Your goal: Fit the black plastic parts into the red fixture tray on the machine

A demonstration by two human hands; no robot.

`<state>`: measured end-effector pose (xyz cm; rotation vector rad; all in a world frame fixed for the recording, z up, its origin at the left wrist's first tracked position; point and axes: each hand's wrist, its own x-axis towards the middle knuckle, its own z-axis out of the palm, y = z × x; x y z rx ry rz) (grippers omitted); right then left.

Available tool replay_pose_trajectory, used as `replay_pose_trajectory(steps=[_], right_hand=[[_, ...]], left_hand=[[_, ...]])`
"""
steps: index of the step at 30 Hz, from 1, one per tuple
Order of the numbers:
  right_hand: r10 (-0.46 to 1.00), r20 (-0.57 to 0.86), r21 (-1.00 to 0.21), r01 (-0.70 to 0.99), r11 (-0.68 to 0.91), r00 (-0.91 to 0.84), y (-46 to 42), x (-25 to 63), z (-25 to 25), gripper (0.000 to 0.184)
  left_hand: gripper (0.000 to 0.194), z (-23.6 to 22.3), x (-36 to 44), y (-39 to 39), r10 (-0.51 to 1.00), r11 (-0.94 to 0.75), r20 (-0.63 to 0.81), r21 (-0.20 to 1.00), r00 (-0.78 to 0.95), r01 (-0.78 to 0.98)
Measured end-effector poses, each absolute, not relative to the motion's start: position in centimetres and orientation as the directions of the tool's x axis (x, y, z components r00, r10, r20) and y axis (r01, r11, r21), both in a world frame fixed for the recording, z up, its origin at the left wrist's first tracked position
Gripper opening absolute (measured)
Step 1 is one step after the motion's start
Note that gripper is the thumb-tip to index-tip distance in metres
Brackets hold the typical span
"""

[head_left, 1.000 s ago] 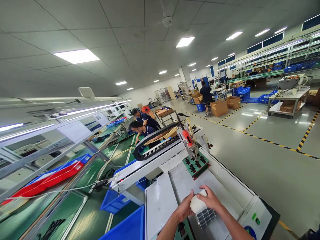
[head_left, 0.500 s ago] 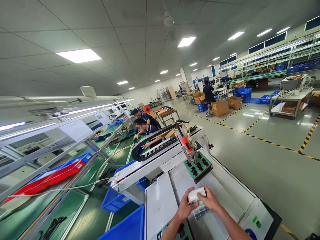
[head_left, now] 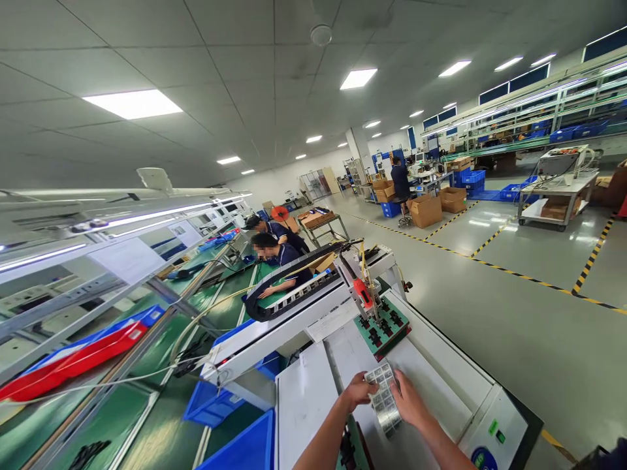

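Between my two hands is a roll of labels (head_left: pixel 385 395), its silvery strip marked in a grid and hanging down toward me. My left hand (head_left: pixel 359 391) pinches the strip's left edge near the top. On the opposite edge, my right hand (head_left: pixel 409 399) grips it with thumb and fingers. Below the hands lies the white bed of a screwdriving machine (head_left: pixel 306 411). Just beyond them sits a green fixture with black clamps (head_left: pixel 382 326), under a red electric screwdriver (head_left: pixel 363 294). A second green fixture (head_left: pixel 353 447) is partly hidden by my left forearm.
A gantry beam (head_left: pixel 289 307) with a black cable chain spans the machine. Blue bins (head_left: pixel 245 444) stand at its left, beside a green workbench (head_left: pixel 122 418). Co-workers (head_left: pixel 289 251) lean over the bench further off. A control panel with a green switch (head_left: pixel 499 436) is at right.
The roll has turned in my hands: its white side faced up before, and now the gridded label face shows. My view has shifted slightly right. A co-worker's arm has moved.
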<state>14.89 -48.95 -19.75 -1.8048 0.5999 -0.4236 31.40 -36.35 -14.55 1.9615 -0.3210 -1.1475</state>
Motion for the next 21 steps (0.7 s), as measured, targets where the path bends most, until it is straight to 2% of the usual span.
replay_pose_trajectory(steps=[3, 6, 8, 12, 14, 17, 21], right_hand=[[-0.586, 0.011, -0.939, -0.192, -0.283, 0.810, -49.2, 13.0, -19.2, 0.057], [-0.583, 0.038, -0.924, -0.194, -0.330, 0.811, -49.8, 10.9, -18.2, 0.053], [-0.544, 0.049, -0.912, -0.184, -0.366, 0.837, -50.1, 9.3, -17.6, 0.048], [-0.417, 0.030, -0.888, -0.167, -0.427, 0.908, -50.1, 5.8, -17.0, 0.037], [-0.380, -0.005, -0.875, -0.187, -0.445, 0.925, -49.9, 4.4, -17.1, 0.051], [-0.394, -0.033, -0.877, -0.215, -0.429, 0.918, -49.7, 3.9, -17.1, 0.066], [-0.445, 0.092, -0.899, -0.117, -0.421, 0.891, -50.2, 6.2, -16.4, 0.061]], left_hand=[[0.049, -14.3, 32.2, -34.9, -0.599, -0.689, -0.700, 0.698, 0.389, 0.194], [0.074, -14.3, 32.8, -33.6, -0.618, -0.684, -0.693, 0.707, 0.372, 0.181], [0.081, -14.6, 32.8, -33.0, -0.616, -0.696, -0.692, 0.702, 0.376, 0.153], [0.074, -15.4, 32.3, -33.0, -0.621, -0.740, -0.715, 0.670, 0.321, 0.058], [0.066, -15.6, 32.0, -33.4, -0.640, -0.745, -0.717, 0.667, 0.276, 0.004], [0.060, -15.4, 31.7, -34.0, -0.684, -0.721, -0.692, 0.689, 0.228, -0.073], [0.053, -14.4, 31.2, -34.7, -0.772, -0.634, -0.592, 0.746, 0.231, -0.203]])
